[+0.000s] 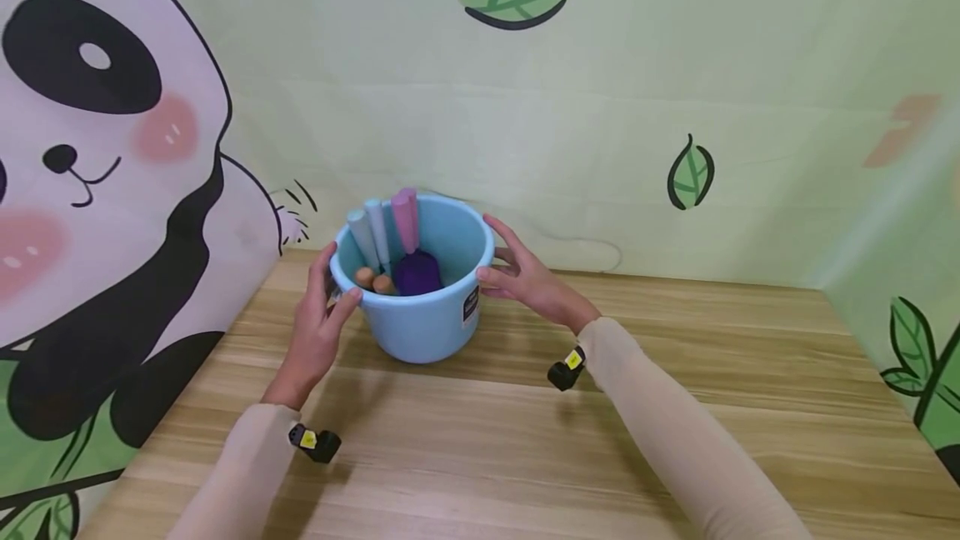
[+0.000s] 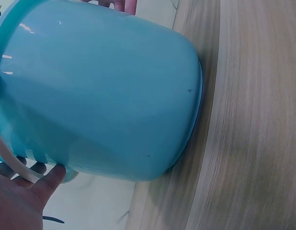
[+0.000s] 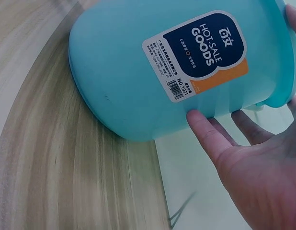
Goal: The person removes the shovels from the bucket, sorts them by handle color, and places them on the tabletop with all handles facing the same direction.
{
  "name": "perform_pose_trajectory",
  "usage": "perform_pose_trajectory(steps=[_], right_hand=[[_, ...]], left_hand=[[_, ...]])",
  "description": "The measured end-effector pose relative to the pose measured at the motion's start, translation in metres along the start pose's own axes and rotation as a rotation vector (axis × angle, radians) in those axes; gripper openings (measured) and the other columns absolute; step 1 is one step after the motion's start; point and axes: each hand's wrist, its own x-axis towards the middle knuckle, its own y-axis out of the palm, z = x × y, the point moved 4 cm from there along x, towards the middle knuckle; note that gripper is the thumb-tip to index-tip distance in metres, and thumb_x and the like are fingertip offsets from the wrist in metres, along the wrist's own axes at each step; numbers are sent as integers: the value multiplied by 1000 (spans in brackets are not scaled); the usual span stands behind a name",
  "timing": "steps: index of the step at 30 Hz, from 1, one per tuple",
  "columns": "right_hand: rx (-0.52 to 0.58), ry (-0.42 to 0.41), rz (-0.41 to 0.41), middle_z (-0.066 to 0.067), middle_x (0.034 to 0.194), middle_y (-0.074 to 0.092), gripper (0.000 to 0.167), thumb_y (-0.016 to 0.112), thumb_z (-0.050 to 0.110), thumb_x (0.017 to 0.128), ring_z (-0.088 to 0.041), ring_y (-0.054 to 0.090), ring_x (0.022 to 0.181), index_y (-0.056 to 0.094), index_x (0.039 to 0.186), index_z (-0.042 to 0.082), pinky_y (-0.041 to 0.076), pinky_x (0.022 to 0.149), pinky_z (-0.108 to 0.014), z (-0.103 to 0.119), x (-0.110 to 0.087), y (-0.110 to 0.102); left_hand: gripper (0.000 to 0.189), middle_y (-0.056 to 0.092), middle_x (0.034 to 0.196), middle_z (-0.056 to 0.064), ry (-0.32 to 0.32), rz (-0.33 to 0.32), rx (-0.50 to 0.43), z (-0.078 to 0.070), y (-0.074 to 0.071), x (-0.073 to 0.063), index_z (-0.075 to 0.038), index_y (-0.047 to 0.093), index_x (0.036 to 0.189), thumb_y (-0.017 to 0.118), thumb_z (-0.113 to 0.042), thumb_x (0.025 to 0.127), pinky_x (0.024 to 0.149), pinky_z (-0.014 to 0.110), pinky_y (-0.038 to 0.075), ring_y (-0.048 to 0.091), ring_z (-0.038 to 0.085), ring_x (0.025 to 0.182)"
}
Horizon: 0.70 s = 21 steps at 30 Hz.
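Note:
A light blue plastic bucket [image 1: 420, 327] stands upright on the wooden table, between my two hands. My left hand [image 1: 313, 332] is at its left side, thumb at the front rim, fingers spread along the wall beside a pale carrying handle [image 2: 11, 155]. On the opposite side my right hand [image 1: 528, 277] touches the rim and wall with spread, nearly straight fingers [image 3: 208, 134]. Inside the bucket lean pale blue handles [image 1: 362, 236] and pink handles [image 1: 405, 223]. Two orange-brown rounded ends [image 1: 365, 277] and a dark purple thing [image 1: 418, 273] lie lower down.
Behind the wooden table [image 1: 525, 457] hangs a pale green cloth backdrop [image 1: 600, 148] with printed leaves and a large panda at the left. A thin cord [image 1: 600, 242] lies against it near the table's back edge. A label [image 3: 200, 52] is stuck on the bucket's wall.

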Motion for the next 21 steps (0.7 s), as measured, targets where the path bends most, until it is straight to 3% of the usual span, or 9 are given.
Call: perform_pose_trajectory(steps=[6, 15, 21], right_hand=[[-76, 6, -9, -18, 161, 31, 92, 77, 41, 92, -38, 53, 134, 17, 162, 43, 49, 105, -57, 8, -3, -4], [-456, -81, -101, -4, 164, 30, 84, 77, 43, 91, -37, 42, 142, 28, 160, 41, 46, 109, -56, 47, -7, -12], [-608, -121, -110, 11, 160, 35, 83, 80, 48, 86, -27, 39, 145, 36, 157, 41, 42, 114, -50, 70, -5, -4]], left_hand=[[68, 32, 165, 13, 9, 3, 1, 0, 2, 1, -20, 19, 165, 53, -24, 106, 109, 70, 37, 35, 40, 147], [67, 34, 163, 16, 16, -8, 10, -2, 3, 1, -17, 18, 164, 52, -24, 107, 110, 71, 34, 35, 40, 147], [67, 34, 164, 14, -7, -8, 20, -1, 2, 0, -20, 18, 164, 52, -27, 107, 111, 71, 34, 35, 38, 148]])
